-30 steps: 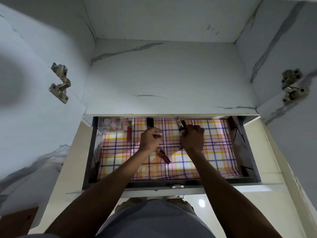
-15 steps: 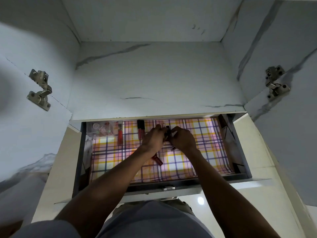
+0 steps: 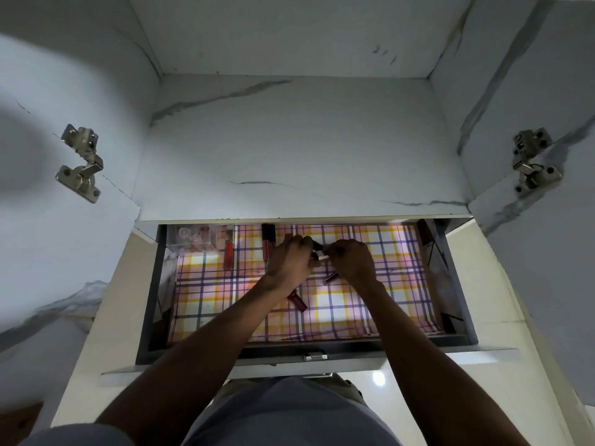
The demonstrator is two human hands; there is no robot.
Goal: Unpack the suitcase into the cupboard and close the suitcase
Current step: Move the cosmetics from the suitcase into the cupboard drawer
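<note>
Plaid-lined drawer (image 3: pixel 402 284), both hands (image 3: pixel 289 259) inside

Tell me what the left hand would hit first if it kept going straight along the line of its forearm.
Likely the dark-capped red tube lying just past the left hand; beyond it, the drawer's back under the shelf. Depth is unclear, so the hand might pass over the tube.
</note>
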